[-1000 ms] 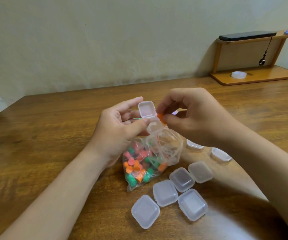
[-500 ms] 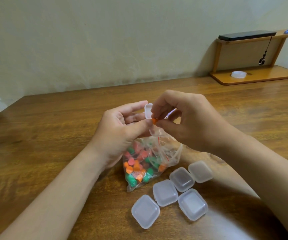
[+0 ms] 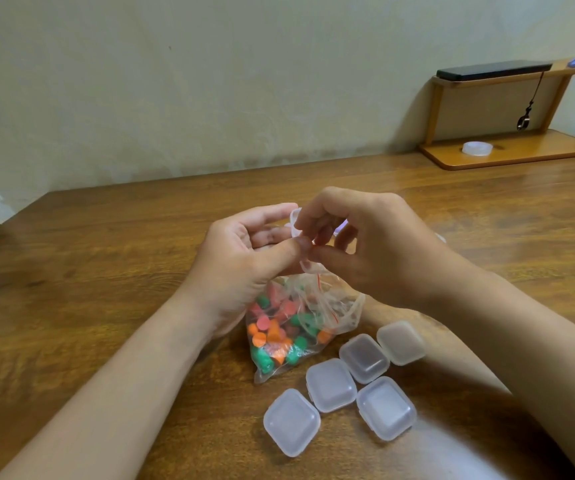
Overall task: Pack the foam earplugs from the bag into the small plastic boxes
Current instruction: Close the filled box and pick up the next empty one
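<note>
Just above the bag [image 3: 313,317] of coloured earplugs [image 3: 272,336] on the bench [image 3: 89,271], the left hand [image 3: 244,258] holds a small box [image 3: 294,221], its grip narrow, thumb and fingers pinching the clear plastic. The right hand [image 3: 372,247] meets it there, its grip tight on an orange earplug [image 3: 315,242], mostly hidden. Five closed boxes [image 3: 331,384] lie just beside the bag, on its near right side.

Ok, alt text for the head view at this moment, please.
Two hands meet above a bag of coloured earplugs on a wooden table: the left hand holds a small box, and the right hand pinches an orange earplug beside it. Five closed boxes lie right of the bag.
</note>
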Motion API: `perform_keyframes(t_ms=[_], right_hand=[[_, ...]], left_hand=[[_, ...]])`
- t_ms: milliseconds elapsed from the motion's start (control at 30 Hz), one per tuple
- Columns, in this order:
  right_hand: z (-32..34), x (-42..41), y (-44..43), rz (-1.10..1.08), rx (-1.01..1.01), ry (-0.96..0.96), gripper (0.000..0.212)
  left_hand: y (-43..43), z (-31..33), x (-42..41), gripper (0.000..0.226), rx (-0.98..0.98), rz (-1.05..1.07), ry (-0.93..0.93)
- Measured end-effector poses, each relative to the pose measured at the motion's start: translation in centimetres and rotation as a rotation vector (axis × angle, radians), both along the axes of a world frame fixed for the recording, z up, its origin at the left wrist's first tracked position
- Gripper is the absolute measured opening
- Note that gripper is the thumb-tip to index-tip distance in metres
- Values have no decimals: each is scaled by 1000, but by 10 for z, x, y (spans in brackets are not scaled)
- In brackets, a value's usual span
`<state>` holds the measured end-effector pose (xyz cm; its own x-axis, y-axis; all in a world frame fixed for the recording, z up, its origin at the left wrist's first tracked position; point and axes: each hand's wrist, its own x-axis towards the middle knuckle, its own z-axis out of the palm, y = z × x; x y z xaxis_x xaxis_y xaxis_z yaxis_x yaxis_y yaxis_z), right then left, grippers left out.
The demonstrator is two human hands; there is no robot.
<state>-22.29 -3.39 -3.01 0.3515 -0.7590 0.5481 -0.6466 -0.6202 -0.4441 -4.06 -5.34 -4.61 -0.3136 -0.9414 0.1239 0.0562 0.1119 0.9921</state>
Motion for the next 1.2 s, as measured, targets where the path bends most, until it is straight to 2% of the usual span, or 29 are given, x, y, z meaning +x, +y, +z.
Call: perform_keyframes(t_ms=[167, 267, 367, 467, 633, 733, 900, 1100, 1200], right_hand=[[0, 1, 0, -15, 10, 9, 26], [7, -4, 3, -18, 18, -14, 18], [16, -12, 5, 30, 168, 28, 14], [17, -14, 6, 51, 334, 166, 16], [14, -9, 6, 62, 462, 311, 20], [13, -7, 7, 62, 493, 343, 22], [12, -7, 9, 30, 529, 437, 10], [10, -7, 8, 36, 542, 497, 8], [13, -6, 9, 46, 560, 517, 19]], left_hand=[[-1, 0, -1, 47, -20, 43, -5], [-3, 0, -1, 45, -17, 97, 17], [-5, 0, -1, 47, -9, 140, 14], [-6, -1, -2, 47, -3, 154, 0], [-6, -2, -2, 49, -3, 160, -37], [-7, -3, -2, 49, -11, 163, -55], [-8, -5, -2, 48, -18, 164, -69], [-8, -5, -2, 48, -14, 155, -94], [-8, -5, -2, 48, -17, 152, -105]])
